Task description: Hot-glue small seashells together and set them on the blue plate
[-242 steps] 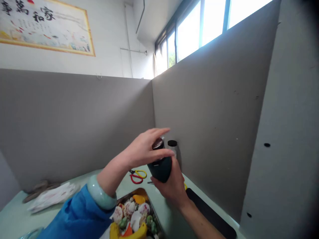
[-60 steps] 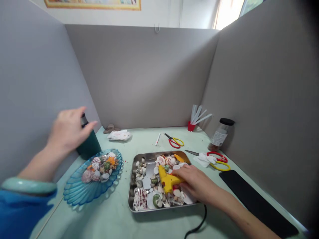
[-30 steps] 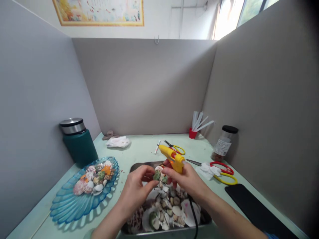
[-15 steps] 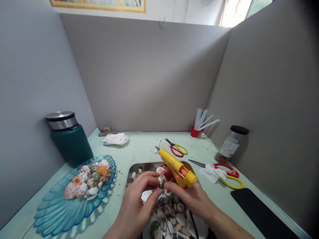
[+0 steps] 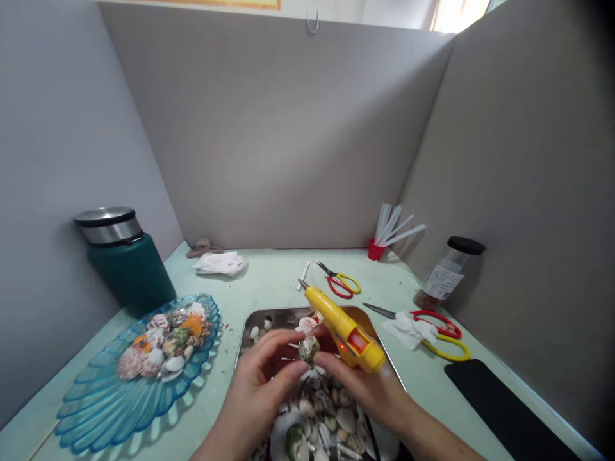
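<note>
Between my two hands is a small greenish-white seashell [image 5: 310,349], held above a metal tray [image 5: 283,314] of shells. My left hand [image 5: 257,381] pinches it with thumb and fingertips from the left. My right hand [image 5: 369,387] keeps hold of a yellow glue gun [image 5: 339,320], whose nozzle points up and left, away from the shell, and a small red light glows on its side. The right thumb also touches the shell's right side. Most of the right fingers are hidden behind the gun. Below the hands lie many loose shells [image 5: 331,410] and a black cord [image 5: 371,435].
At left, a blue scalloped dish [image 5: 110,410] holds shells beside a green bottle [image 5: 129,269]. Two pairs of scissors [image 5: 343,282], a red cup of glue sticks [image 5: 376,250], a lidded jar [image 5: 446,275] and a black flat object [image 5: 500,403] lie right. Folded tissue [image 5: 221,263] lies behind.
The camera view has tilted down slightly. The seashell has turned a little between my fingers, and the glue gun has shifted slightly with my right hand. Both grips stay the same.
</note>
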Motion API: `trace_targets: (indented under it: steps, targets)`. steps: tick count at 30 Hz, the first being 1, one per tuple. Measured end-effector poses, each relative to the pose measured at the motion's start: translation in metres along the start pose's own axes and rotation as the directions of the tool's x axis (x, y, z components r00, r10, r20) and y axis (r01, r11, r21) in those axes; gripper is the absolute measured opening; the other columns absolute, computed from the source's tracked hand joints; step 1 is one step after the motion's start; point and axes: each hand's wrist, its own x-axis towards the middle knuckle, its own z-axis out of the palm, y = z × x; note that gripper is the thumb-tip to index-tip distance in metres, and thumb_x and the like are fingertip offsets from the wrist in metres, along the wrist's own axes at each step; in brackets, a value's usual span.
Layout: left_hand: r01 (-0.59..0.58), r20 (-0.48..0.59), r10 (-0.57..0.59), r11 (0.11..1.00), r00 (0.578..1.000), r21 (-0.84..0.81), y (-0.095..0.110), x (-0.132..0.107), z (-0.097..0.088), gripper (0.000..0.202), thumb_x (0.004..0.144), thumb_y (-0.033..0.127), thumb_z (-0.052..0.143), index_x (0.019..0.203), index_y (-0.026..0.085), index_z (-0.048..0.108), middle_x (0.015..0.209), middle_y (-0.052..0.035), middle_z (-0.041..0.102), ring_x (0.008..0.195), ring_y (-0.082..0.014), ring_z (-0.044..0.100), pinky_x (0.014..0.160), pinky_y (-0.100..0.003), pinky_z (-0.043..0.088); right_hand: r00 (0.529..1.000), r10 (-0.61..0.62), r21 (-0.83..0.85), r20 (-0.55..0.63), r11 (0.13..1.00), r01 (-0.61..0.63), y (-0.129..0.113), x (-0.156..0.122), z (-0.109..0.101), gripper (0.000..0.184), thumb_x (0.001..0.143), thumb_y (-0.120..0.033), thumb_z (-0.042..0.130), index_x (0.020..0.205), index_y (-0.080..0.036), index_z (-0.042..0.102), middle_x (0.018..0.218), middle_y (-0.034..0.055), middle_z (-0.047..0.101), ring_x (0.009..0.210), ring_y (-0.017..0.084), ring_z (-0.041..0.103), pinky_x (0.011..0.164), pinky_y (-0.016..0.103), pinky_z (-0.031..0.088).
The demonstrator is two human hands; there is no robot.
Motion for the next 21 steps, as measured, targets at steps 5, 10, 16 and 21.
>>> trace_targets:
  steps: [5,10,16,21]
  targets:
    - [0.103,0.013,-0.102,0.988,0.995,-0.116,0.002,0.0001,0.0018,0.026,0.074,0.024,0.065,0.099,0.026,0.065,0.108,-0.0048,0.065,0.092,-0.0212,0.063,0.078,-0.03,0.052,1.0,-0.023,-0.039,-0.006,0.999,0.023,0.0012,-0.001,-0.0003,0.022,0.081,-0.025,0.06,0.103,-0.024,0.055,0.105,0.002,0.063,0.1,0.021,0.059,0.083,0.031,0.05]
    - [0.136,-0.023,-0.142,0.977,0.99,-0.161,0.0039,-0.002,0.0047,0.024,0.071,0.024,0.068,0.094,0.025,0.063,0.099,-0.0037,0.069,0.085,-0.0193,0.065,0.069,-0.026,0.052,0.997,-0.072,-0.12,0.001,0.99,0.072,0.0047,-0.0028,0.0011,0.017,0.083,-0.028,0.06,0.099,-0.025,0.057,0.095,0.001,0.063,0.092,0.02,0.06,0.083,0.032,0.048]
    - [0.151,-0.021,-0.16,0.962,0.987,-0.228,0.0054,-0.0013,0.0059,0.025,0.068,0.025,0.07,0.093,0.025,0.066,0.095,-0.0029,0.07,0.085,-0.0189,0.065,0.073,-0.026,0.052,0.996,-0.088,-0.137,-0.017,0.987,0.085,0.0042,-0.0041,0.0028,0.017,0.084,-0.027,0.058,0.1,-0.025,0.056,0.094,0.0009,0.063,0.089,0.02,0.06,0.082,0.031,0.047]
    - [0.18,-0.018,-0.19,0.952,0.982,-0.248,0.0078,-0.0026,0.0064,0.027,0.068,0.028,0.071,0.094,0.024,0.067,0.095,-0.0043,0.07,0.083,-0.0197,0.064,0.073,-0.027,0.051,0.996,-0.087,-0.128,-0.036,0.988,0.082,0.0063,-0.004,0.0032,0.018,0.083,-0.028,0.059,0.1,-0.025,0.057,0.094,0.0005,0.063,0.087,0.019,0.06,0.08,0.029,0.048]
